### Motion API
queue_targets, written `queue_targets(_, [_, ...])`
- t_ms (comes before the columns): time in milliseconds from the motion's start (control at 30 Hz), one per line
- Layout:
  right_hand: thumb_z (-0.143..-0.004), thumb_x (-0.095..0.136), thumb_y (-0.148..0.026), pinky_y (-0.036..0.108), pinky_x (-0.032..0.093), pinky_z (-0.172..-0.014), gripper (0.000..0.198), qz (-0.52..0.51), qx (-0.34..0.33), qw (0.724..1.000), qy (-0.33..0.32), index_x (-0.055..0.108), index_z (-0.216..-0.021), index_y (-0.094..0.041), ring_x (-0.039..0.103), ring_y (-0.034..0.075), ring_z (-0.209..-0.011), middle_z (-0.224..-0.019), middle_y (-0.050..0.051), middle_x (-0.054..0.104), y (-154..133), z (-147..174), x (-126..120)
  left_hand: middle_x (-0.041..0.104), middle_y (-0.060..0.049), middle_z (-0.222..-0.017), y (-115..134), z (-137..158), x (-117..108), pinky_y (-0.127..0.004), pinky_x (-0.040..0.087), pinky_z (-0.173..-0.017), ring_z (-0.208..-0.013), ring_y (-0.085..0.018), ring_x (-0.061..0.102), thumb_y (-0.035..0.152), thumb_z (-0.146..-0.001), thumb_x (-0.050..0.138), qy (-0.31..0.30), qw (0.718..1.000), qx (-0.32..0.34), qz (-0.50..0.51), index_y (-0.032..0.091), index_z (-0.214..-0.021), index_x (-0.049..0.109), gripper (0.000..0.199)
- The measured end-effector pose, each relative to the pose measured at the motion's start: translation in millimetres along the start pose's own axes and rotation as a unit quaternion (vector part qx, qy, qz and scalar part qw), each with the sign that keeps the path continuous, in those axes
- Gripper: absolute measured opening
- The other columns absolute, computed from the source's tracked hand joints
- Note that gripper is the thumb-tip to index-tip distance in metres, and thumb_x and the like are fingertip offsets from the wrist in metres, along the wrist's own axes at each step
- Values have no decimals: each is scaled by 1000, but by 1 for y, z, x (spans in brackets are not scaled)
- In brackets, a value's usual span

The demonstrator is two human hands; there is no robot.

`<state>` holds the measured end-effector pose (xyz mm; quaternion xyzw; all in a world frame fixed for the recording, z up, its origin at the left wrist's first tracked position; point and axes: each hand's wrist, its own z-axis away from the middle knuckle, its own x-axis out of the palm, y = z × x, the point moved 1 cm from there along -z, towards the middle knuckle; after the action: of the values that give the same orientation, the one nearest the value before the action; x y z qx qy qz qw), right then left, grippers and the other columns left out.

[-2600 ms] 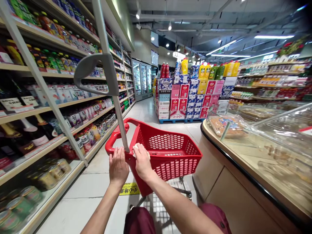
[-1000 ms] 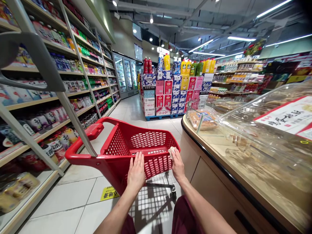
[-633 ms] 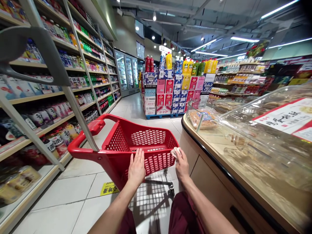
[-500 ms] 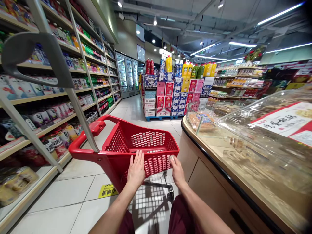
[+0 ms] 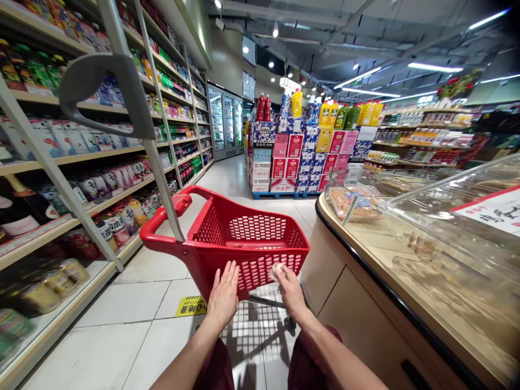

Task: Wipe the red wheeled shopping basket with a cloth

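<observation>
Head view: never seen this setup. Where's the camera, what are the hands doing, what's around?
There is no machine here: these are a person's bare hands. One camera, worn on the head, takes every picture, looking forward and down. The right hand pinches a crumpled white wad, perhaps cloth or tissue, by the near side of a red shopping cart. The left hand is open, its fingers at that same side; contact is hard to confirm. To the right, a counter bears a clear food package. Drink shelves line the left.
</observation>
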<state>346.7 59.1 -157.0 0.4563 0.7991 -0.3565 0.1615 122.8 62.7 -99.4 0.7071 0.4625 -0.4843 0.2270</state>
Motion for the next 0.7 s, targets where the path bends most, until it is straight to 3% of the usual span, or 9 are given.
queue_targets(100, [-87,29,-13,39,39,-94,40,4,-1,999,41,53,-118,-22,42,21,-115,-122,10,48,-10,-16,2,33,-8,-139,-9,-1,-3,-41,18,-108,-131,-19,21,11,-69,37,5,1000,-16,-1,11,-130,35,60])
queue_targets(267, [-88,36,-19,32,46,-84,32,-1,-43,998,-47,58,-110,-28,52,18,-100,-109,5,56,-24,-6,21,31,-7,-140,-18,3,-9,-40,16,-109,-132,-18,20,11,-70,37,9,1000,-22,6,10,-130,35,60])
queue_targets(367, [-88,34,-17,36,43,-89,35,-16,-50,999,-10,55,-115,-24,47,20,-108,-116,8,51,-36,-14,24,32,-8,-140,-28,10,-13,-40,15,-109,-132,-19,21,11,-70,38,28,999,-41,15,10,-131,32,62])
queue_targets(467, [-88,32,-14,39,40,-93,38,-21,-52,998,31,52,-119,-20,44,21,-113,-120,11,48,-48,-34,26,33,-11,-139,-49,12,-20,-44,17,-108,-131,-22,24,13,-72,39,98,985,-135,41,12,-135,23,65])
queue_targets(600, [-87,35,-13,32,48,-82,36,-21,-109,992,-53,56,-113,-27,53,18,-98,-106,6,57,-67,-37,39,34,-18,-137,-94,5,-35,-50,28,-100,-127,-27,30,20,-74,41,220,906,-345,110,12,-136,11,69])
queue_targets(700, [-86,33,-11,36,46,-86,41,-47,-138,989,-25,51,-119,-26,49,20,-105,-114,7,53,-102,-56,49,34,-18,-137,-127,-9,-49,-48,26,-102,-128,-26,29,19,-74,39,239,900,-348,110,13,-136,12,68])
